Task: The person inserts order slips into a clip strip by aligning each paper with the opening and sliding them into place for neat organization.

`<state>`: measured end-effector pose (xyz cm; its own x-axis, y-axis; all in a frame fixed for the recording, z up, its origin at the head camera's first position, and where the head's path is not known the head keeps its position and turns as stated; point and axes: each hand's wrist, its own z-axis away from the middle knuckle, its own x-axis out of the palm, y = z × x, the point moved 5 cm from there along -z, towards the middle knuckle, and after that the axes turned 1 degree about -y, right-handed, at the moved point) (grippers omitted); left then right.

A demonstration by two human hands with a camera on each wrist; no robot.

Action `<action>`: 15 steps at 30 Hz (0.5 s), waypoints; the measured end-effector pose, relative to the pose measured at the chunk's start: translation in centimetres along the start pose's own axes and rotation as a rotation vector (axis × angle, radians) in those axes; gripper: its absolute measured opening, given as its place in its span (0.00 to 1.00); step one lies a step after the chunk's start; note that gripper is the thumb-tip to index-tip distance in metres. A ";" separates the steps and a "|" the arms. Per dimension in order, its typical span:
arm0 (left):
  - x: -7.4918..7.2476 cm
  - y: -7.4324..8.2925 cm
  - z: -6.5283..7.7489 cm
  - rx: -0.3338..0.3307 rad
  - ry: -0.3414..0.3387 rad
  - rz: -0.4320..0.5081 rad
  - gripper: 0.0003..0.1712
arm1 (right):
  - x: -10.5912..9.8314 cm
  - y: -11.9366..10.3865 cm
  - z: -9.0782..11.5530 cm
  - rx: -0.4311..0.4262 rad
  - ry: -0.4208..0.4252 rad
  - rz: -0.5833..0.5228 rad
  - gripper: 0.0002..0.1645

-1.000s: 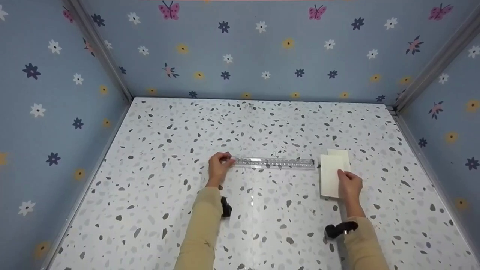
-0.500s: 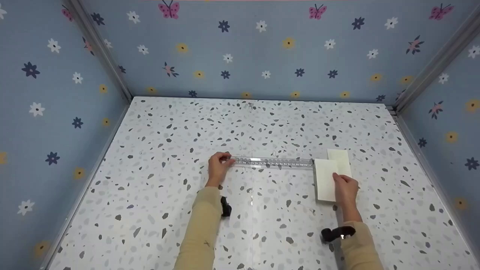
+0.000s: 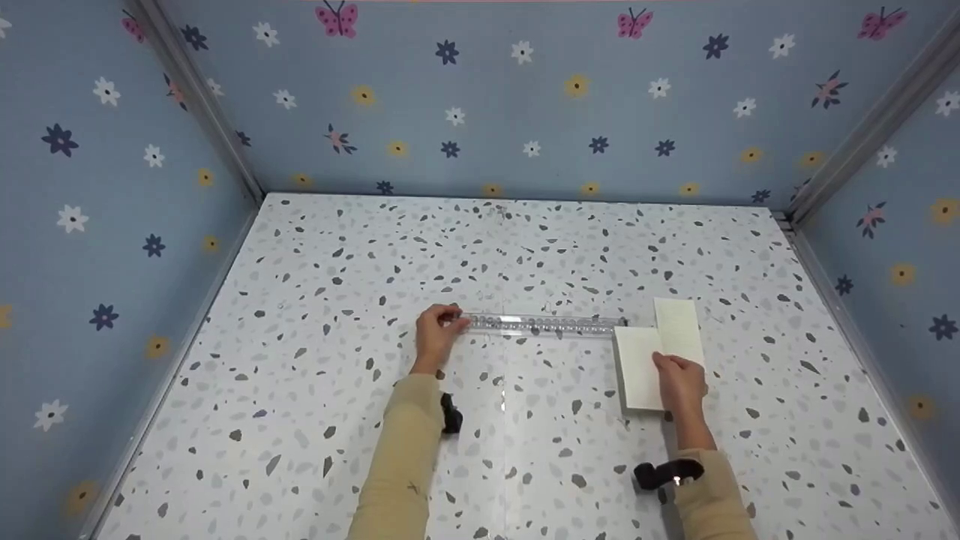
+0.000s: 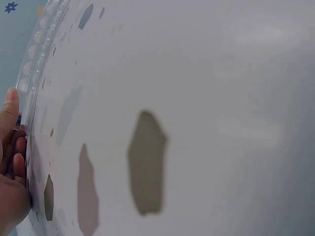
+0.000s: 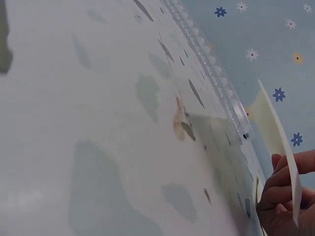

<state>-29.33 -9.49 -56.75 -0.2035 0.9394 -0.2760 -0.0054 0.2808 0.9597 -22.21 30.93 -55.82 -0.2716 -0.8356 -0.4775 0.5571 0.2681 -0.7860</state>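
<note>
My left hand (image 3: 436, 339) pinches the left end of a long clear plastic strip (image 3: 544, 325) with a row of round bumps along it. In the left wrist view, the thumb lies over the strip's end (image 4: 30, 78). With thumb and fingers, my right hand (image 3: 684, 384) holds a cream rectangular sheet of paper (image 3: 636, 367), whose upper left corner overlaps the strip's right end in the head view. A shadow below the sheet (image 5: 276, 123) shows it raised off the table in the right wrist view. A second cream paper (image 3: 677, 321) lies just behind it, partly covered.
The white speckled table (image 3: 450, 247) is enclosed by blue flowered panels (image 3: 517, 97) at the back and both sides. Metal posts (image 3: 202, 97) stand at the corners. A black wrist camera (image 3: 667, 474) is strapped to the right wrist, another (image 3: 451, 414) to the left.
My right hand has moved left and toward me with the held sheet, uncovering more of the paper behind. The sheet now overlaps the strip's end. My left hand has stayed in place.
</note>
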 end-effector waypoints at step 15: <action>0.0 0.2 0.1 0.024 -0.005 0.041 0.12 | 1.1 0.0 0.4 -0.010 -0.073 -0.019 0.33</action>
<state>-29.26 -9.42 -56.57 -0.1984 0.9510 -0.2371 0.0264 0.2470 0.9687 -22.23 29.80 -56.16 -0.2236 -0.8734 -0.4326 0.5440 0.2564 -0.7989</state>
